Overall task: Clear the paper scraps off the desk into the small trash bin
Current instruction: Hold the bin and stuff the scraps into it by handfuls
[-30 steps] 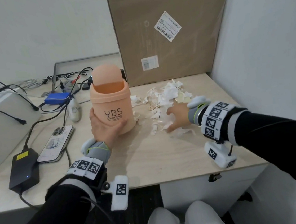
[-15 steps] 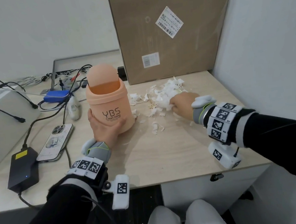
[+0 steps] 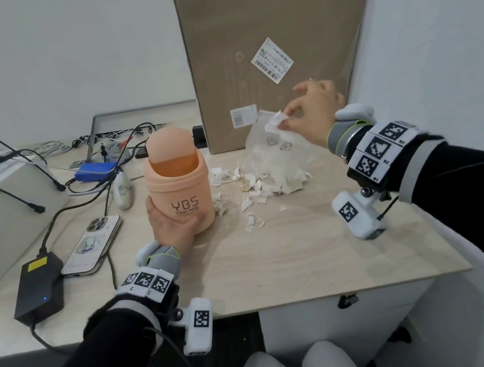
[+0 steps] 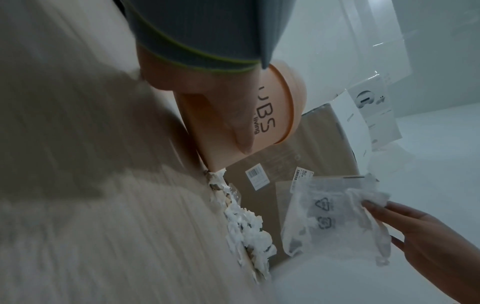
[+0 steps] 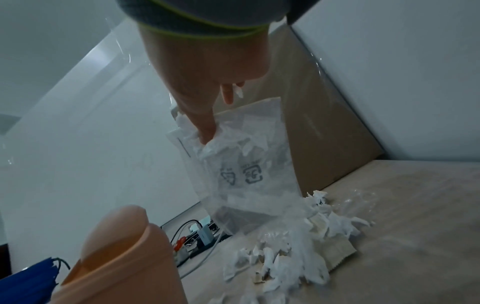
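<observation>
scraps [image 3: 260, 183] remain heaped on the desk [image 3: 300, 251], at three o'clock from the bin [image 3: 178, 189] gripped by the left hand [image 3: 172, 227]; a clear bag [image 3: 275, 147] has just been lifted, pinched by the right hand [image 3: 313, 111].

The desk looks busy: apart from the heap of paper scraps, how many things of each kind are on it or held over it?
Trash bin: 1
Clear plastic bag: 1
Cardboard box: 1
Phone: 1
Black power brick: 1
Blue gadget: 1
Total: 6. Cables and small items at the back are too tangled to count.
</observation>
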Action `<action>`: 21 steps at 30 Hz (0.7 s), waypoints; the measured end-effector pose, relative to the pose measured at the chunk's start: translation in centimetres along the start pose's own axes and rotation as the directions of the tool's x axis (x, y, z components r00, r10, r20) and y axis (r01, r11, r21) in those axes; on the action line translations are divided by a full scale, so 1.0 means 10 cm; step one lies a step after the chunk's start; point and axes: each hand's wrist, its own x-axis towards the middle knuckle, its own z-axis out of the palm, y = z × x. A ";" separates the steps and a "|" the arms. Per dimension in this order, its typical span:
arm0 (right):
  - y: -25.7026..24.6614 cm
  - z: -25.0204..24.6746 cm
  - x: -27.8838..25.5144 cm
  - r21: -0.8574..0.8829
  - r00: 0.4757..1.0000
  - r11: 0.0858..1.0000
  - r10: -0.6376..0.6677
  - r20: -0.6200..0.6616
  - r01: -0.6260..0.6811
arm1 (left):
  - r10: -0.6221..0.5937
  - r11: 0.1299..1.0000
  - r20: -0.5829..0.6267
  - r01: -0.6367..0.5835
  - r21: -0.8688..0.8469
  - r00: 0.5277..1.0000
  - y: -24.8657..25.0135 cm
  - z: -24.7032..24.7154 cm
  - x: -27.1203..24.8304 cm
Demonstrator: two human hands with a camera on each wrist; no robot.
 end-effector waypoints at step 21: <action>-0.08 0.21 -0.17 0.391 0.999 0.920 0.006 0.052 -0.026 | 0.278 0.952 -0.067 -0.265 0.151 0.958 1.03 -0.40 -0.27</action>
